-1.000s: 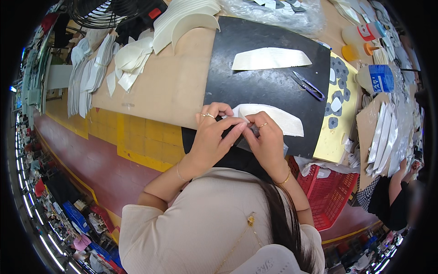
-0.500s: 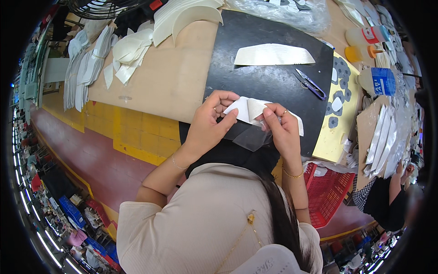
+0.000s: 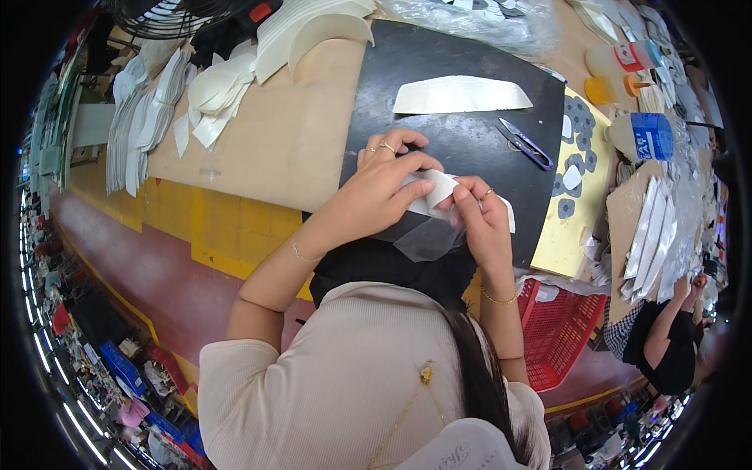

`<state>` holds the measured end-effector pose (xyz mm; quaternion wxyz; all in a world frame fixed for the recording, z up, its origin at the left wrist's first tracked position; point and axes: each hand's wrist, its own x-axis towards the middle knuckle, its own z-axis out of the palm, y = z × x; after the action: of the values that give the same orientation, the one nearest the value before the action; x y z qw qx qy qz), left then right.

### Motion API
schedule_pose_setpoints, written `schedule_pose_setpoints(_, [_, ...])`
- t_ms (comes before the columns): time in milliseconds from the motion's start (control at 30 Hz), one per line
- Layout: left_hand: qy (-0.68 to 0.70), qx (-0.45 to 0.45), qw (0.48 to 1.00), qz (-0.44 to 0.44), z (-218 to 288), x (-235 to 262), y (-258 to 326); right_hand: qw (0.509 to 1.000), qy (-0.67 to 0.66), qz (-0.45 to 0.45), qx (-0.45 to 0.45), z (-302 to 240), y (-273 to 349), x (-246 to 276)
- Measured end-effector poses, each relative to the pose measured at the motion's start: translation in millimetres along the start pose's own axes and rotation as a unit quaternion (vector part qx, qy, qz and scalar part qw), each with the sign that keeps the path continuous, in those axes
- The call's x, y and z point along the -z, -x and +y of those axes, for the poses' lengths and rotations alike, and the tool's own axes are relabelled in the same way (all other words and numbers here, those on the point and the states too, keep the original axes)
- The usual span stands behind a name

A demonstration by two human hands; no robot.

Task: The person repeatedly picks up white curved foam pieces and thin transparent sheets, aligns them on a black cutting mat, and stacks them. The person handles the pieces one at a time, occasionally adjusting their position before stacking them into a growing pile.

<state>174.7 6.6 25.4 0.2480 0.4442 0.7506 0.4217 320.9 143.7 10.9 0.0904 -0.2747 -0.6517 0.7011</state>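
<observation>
A white curved sheet piece [image 3: 440,190] is folded over between my two hands, above the near edge of a black mat [image 3: 462,145]. My left hand [image 3: 389,182] pinches the folded part between thumb and index finger, its other fingers spread over the mat. The right hand [image 3: 482,213] grips the piece's other side between thumb and fingers. Below the fingers hangs a thin clear plastic film [image 3: 428,238]. Part of the white piece is hidden under the hands. Farther off on the mat lie another white curved piece [image 3: 462,95] and purple-handled scissors [image 3: 529,146].
Stacks of white pieces [image 3: 149,117] lie at the left on the brown table [image 3: 258,141]. On the right are a yellow sheet with grey pieces [image 3: 560,243], bottles [image 3: 642,137] and a red basket [image 3: 560,337]. Another person [image 3: 666,341] is at the far right.
My left hand has moved right and closer to the right hand, now pinching at the fold and covering the piece's left end. The right hand has stayed nearly still.
</observation>
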Motion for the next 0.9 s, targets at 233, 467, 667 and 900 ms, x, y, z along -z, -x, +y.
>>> schedule_pose_setpoints(233, [-0.02, 0.045, 0.996, -0.069, 8, -1, -15, 0.896, 0.322, 0.15, 0.266, -23, 11, -5])
schedule_pose_setpoints(467, [-0.037, 0.011, 0.998, -0.051, 21, -14, -17, 0.846, 0.408, 0.155, 0.306, -14, 1, 3])
schedule_pose_setpoints(667, [-0.122, -0.044, 0.991, -0.021, 30, -20, -19, 0.818, 0.461, 0.101, 0.33, -26, 0, 17])
schedule_pose_setpoints(900, [-0.109, -0.031, 0.993, -0.027, 30, -18, -17, 0.921, 0.282, 0.121, 0.241, -19, -2, 19])
